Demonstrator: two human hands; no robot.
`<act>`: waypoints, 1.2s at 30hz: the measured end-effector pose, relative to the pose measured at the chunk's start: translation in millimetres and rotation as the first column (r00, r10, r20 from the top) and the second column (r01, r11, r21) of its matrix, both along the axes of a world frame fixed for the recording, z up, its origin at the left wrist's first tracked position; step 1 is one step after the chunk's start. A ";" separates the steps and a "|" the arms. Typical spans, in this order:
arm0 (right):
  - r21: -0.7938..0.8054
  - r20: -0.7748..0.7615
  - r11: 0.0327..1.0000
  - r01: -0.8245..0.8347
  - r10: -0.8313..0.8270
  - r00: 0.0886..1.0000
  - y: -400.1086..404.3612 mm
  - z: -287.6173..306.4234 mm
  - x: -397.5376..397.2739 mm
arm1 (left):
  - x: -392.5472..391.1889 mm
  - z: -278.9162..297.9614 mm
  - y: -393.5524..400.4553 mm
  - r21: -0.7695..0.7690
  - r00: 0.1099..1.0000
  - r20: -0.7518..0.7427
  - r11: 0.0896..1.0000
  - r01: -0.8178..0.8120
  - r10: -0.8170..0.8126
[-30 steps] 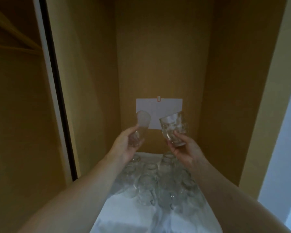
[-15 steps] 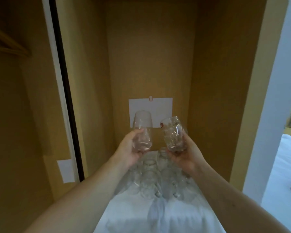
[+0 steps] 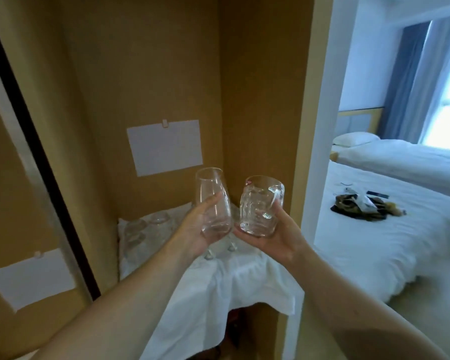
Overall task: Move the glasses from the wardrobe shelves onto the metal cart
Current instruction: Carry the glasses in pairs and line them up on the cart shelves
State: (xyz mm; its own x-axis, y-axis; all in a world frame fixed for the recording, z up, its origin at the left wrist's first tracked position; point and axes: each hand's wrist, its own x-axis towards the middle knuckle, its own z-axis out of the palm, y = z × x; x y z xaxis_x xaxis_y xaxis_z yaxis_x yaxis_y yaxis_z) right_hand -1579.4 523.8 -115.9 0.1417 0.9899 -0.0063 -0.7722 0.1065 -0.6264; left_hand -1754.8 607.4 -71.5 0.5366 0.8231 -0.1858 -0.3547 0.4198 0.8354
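Observation:
My left hand [image 3: 196, 229] grips a smooth, tapered clear glass [image 3: 212, 198], held upright in front of the wardrobe. Beside it, my right hand [image 3: 276, 236] grips a dimpled clear tumbler [image 3: 260, 203], tilted slightly. The two glasses are close together, almost touching near their bases. Below and behind them, several more clear glasses [image 3: 146, 227] stand on the wardrobe shelf, which is covered by a white cloth [image 3: 218, 287]; my hands and arms hide some of them. The metal cart is not in view.
The wardrobe's brown side wall [image 3: 257, 100] and its pale front post [image 3: 320, 126] stand right of the glasses. A white paper [image 3: 165, 148] is stuck on the back panel. A dark sliding-door frame [image 3: 37, 152] runs at left. A bed [image 3: 390, 229] with dark items [image 3: 359, 206] lies right.
The view has swung to the right, bringing the bedroom into sight. Both hands have drawn the glasses back from the shelf and closer to me, still side by side.

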 end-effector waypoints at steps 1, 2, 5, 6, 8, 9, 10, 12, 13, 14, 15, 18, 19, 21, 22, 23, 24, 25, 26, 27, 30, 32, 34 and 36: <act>-0.003 0.027 0.999 0.048 -0.048 0.998 -6.9 -3.2 5.0 | 4.6 -4.6 -3.3 -0.019 0.999 0.003 0.999 0.032 -0.032; -0.007 0.058 0.997 0.077 -0.076 0.995 -15.1 -4.4 9.1 | 9.6 -9.0 -6.6 -0.025 0.997 0.009 0.997 0.073 -0.073; 0.011 0.057 0.993 0.114 -0.114 0.992 -39.6 -5.3 26.8 | 27.1 -15.6 -18.7 0.026 0.970 0.003 0.970 0.241 -0.242; 0.011 0.041 0.992 0.129 -0.130 0.991 -46.9 -3.7 32.6 | 33.3 -15.5 -20.8 0.051 0.964 -0.021 0.963 0.266 -0.265; -0.004 0.048 0.991 0.133 -0.133 0.990 -60.7 -0.5 46.1 | 49.4 -10.8 -24.6 0.103 0.965 -0.085 0.961 0.256 -0.248; -0.020 0.052 0.990 0.142 -0.141 0.989 -67.7 1.3 54.3 | 59.6 -7.3 -26.9 0.134 0.968 -0.105 0.962 0.239 -0.226; -0.022 0.044 0.989 0.146 -0.145 0.988 -74.1 3.6 63.4 | 70.2 -4.2 -30.0 0.161 0.967 -0.126 0.957 0.239 -0.221; 0.007 0.035 0.988 0.153 -0.153 0.988 -89.2 8.9 83.3 | 93.3 -0.6 -38.2 0.199 0.952 -0.163 0.937 0.288 -0.258; 0.017 0.050 0.985 0.173 -0.174 0.984 -98.2 11.3 94.7 | 106.5 1.6 -42.7 0.220 0.941 -0.180 0.921 0.322 -0.286; 0.027 0.065 0.982 0.189 -0.191 0.979 -107.3 12.8 107.7 | 120.4 3.6 -48.0 0.242 0.929 -0.195 0.902 0.357 -0.315; 0.038 0.076 0.977 0.208 -0.211 0.975 -117.6 12.7 122.4 | 135.7 5.1 -53.8 0.256 0.916 -0.214 0.885 0.389 -0.340; 0.028 0.131 0.960 0.277 -0.279 0.951 -149.7 10.7 167.2 | 184.9 10.7 -79.2 0.264 0.894 -0.263 0.864 0.428 -0.362; 0.023 0.154 0.952 0.304 -0.304 0.940 -160.8 10.4 181.4 | 202.4 10.9 -87.6 0.260 0.891 -0.270 0.863 0.433 -0.366; 0.025 0.198 0.933 0.359 -0.357 0.913 -181.0 8.0 211.4 | 239.0 10.0 -104.2 0.249 0.876 -0.273 0.851 0.463 -0.396; 0.024 0.217 0.924 0.380 -0.376 0.901 -190.7 6.5 227.5 | 258.1 9.2 -113.6 0.251 0.863 -0.282 0.836 0.488 -0.419; 0.023 0.239 0.916 0.400 -0.394 0.888 -200.4 5.0 242.4 | 276.8 7.7 -122.7 0.259 0.848 -0.294 0.818 0.514 -0.440; 0.015 0.255 0.905 0.424 -0.414 0.874 -211.1 3.4 257.2 | 295.9 6.0 -132.6 0.267 0.834 -0.307 0.799 0.538 -0.459; 0.005 0.259 0.896 0.444 -0.430 0.865 -222.3 2.6 271.9 | 315.2 4.5 -142.4 0.272 0.821 -0.319 0.785 0.557 -0.473; -0.001 0.253 0.889 0.458 -0.443 0.860 -233.5 1.4 287.0 | 334.7 2.6 -151.1 0.274 0.809 -0.328 0.771 0.575 -0.487; -0.009 0.245 0.880 0.475 -0.458 0.854 -245.6 0.2 301.6 | 354.6 0.4 -159.4 0.272 0.797 -0.331 0.757 0.594 -0.506; -0.050 0.205 0.833 0.551 -0.531 0.822 -284.9 -4.9 344.9 | 410.3 -6.7 -186.1 0.262 0.755 -0.325 0.713 0.650 -0.570; -0.069 0.191 0.796 0.602 -0.582 0.791 -311.4 -7.5 370.5 | 445.5 -11.8 -204.6 0.252 0.728 -0.306 0.685 0.684 -0.614; -0.075 0.166 0.769 0.634 -0.618 0.769 -337.2 -10.3 395.3 | 479.0 -16.4 -223.5 0.229 0.696 -0.288 0.659 0.717 -0.657; -0.084 0.146 0.730 0.679 -0.665 0.733 -361.8 -14.1 416.9 | 512.0 -21.9 -241.1 0.199 0.671 -0.280 0.642 0.740 -0.687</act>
State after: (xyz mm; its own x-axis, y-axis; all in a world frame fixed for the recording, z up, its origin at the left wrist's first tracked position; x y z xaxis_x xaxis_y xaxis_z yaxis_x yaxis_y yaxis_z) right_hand -1162.5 162.0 -130.1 0.7760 0.6270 -0.0687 -0.4615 0.4901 -0.7395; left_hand -1242.8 366.3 -93.5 0.9614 0.2232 -0.1611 0.1091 0.2284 0.9674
